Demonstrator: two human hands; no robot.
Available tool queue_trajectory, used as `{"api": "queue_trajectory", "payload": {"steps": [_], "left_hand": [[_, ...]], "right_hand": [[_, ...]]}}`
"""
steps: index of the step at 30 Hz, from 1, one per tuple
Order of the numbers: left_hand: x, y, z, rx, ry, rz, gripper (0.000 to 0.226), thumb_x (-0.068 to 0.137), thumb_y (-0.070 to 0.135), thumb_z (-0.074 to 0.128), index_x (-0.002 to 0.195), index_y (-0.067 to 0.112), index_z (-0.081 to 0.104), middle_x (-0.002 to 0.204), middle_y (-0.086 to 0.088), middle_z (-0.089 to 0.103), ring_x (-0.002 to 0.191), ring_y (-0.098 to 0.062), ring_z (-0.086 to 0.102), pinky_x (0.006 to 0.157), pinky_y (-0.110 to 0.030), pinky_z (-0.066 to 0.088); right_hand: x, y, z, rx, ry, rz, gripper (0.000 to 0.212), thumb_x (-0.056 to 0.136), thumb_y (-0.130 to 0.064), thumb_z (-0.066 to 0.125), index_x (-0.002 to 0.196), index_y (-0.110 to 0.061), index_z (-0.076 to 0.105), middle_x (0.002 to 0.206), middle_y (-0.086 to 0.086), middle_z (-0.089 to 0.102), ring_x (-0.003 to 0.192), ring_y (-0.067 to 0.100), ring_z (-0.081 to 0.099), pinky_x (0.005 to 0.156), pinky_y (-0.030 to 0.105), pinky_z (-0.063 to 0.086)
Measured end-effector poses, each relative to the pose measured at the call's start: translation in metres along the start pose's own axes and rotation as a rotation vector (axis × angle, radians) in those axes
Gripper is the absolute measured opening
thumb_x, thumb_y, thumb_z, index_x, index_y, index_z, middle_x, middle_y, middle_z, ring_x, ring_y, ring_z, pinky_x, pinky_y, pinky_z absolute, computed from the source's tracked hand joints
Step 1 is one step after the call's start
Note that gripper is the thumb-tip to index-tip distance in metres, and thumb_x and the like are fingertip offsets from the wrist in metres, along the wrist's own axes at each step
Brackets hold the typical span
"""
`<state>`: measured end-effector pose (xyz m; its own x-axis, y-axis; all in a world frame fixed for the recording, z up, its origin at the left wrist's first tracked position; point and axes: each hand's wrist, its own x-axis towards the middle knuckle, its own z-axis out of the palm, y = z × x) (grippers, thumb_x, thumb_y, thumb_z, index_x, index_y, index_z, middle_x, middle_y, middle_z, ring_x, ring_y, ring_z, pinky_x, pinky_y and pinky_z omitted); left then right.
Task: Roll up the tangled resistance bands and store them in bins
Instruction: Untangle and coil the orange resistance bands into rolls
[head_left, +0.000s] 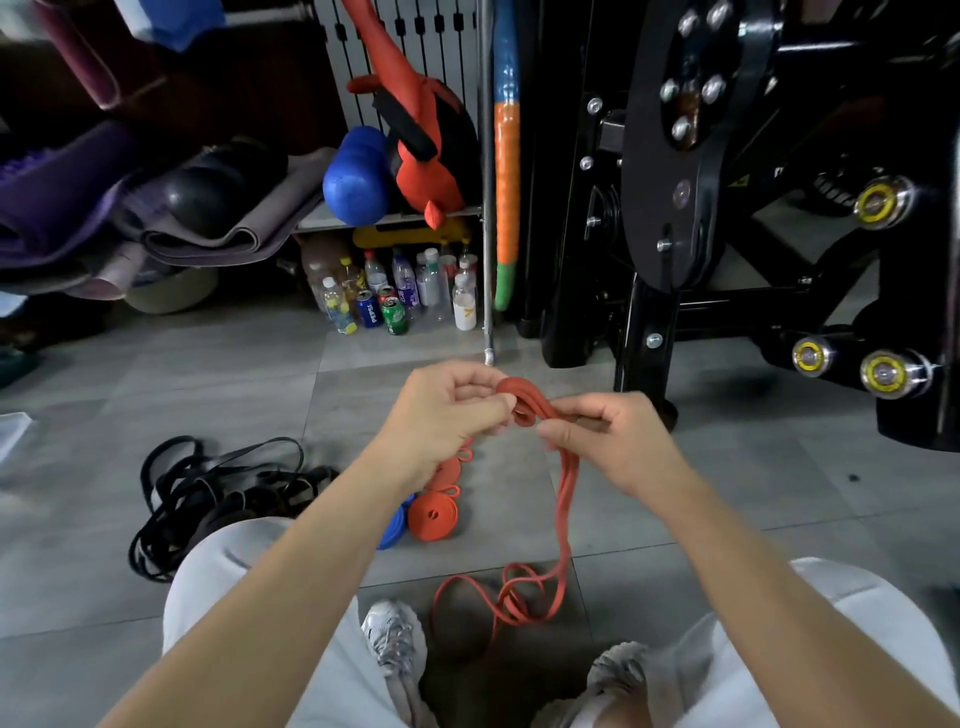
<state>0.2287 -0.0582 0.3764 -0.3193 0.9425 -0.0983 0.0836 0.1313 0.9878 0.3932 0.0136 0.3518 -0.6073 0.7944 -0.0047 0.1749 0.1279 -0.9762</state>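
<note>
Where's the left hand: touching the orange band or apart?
Touching: head view shows the left hand pinching the orange band at its coiled end.

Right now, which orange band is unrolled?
The held orange band, pinched by left hand and right hand, loose tail trailing to the floor. The coiled orange band lies beside the blue roll.

PEPSI runs in white letters down the blue can (369, 309) standing among the plastic bottles (402, 278).

The grey tiled floor (234, 374) before me carries tangled black bands (208, 493), a rolled orange band (434, 514), a blue roll (392, 527), bottles (405, 291) and my loose orange band (511, 603).
</note>
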Motion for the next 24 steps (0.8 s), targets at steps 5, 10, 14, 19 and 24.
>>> {"api": "queue_trajectory", "payload": {"steps": [5,10,14,19,24], "left_hand": [[-0.008,-0.024,0.013,-0.557,0.013,-0.101,0.012,0.084,-0.006,0.056,0.094,-0.002,0.062,0.067,-0.005,0.069,0.057,-0.009,0.063,0.062,-0.017,0.055],[-0.011,-0.036,0.008,0.258,0.002,0.017,0.018,0.084,0.009,0.067,0.099,0.021,0.066,0.083,-0.006,0.068,0.075,-0.016,0.061,0.060,-0.023,0.046],[-0.012,-0.014,0.005,0.924,-0.114,0.272,0.027,0.083,0.023,0.068,0.110,0.024,0.067,0.098,0.005,0.063,0.091,-0.010,0.057,0.081,-0.021,0.041],[-0.012,-0.007,0.001,0.928,-0.096,0.176,0.018,0.082,0.029,0.069,0.099,0.023,0.070,0.066,0.015,0.053,0.067,-0.005,0.050,0.074,-0.023,0.045],[-0.016,-0.012,0.005,0.920,-0.062,0.189,0.017,0.082,0.031,0.068,0.098,0.026,0.069,0.091,0.012,0.064,0.082,-0.010,0.059,0.081,-0.033,0.049]], "right_hand": [[-0.008,0.008,0.017,0.097,0.111,-0.096,0.018,0.080,-0.009,0.070,0.088,-0.025,0.070,0.071,-0.001,0.072,0.069,0.011,0.068,0.072,0.024,0.057],[-0.008,0.017,0.010,-0.391,0.060,-0.159,0.007,0.085,-0.020,0.068,0.089,-0.021,0.073,0.060,0.009,0.060,0.051,0.016,0.048,0.054,0.034,0.043],[-0.005,0.009,0.006,-0.693,-0.060,-0.233,0.015,0.086,-0.025,0.065,0.092,-0.013,0.072,0.061,-0.011,0.047,0.057,0.005,0.045,0.058,0.011,0.033],[-0.005,0.005,0.003,-0.713,-0.087,-0.273,0.013,0.086,-0.027,0.065,0.094,-0.020,0.072,0.063,-0.013,0.046,0.059,0.002,0.044,0.058,0.015,0.029],[-0.008,0.007,0.002,-0.725,-0.073,-0.261,0.014,0.086,-0.028,0.065,0.094,-0.021,0.073,0.067,-0.009,0.050,0.063,0.007,0.046,0.059,0.018,0.030]]}}
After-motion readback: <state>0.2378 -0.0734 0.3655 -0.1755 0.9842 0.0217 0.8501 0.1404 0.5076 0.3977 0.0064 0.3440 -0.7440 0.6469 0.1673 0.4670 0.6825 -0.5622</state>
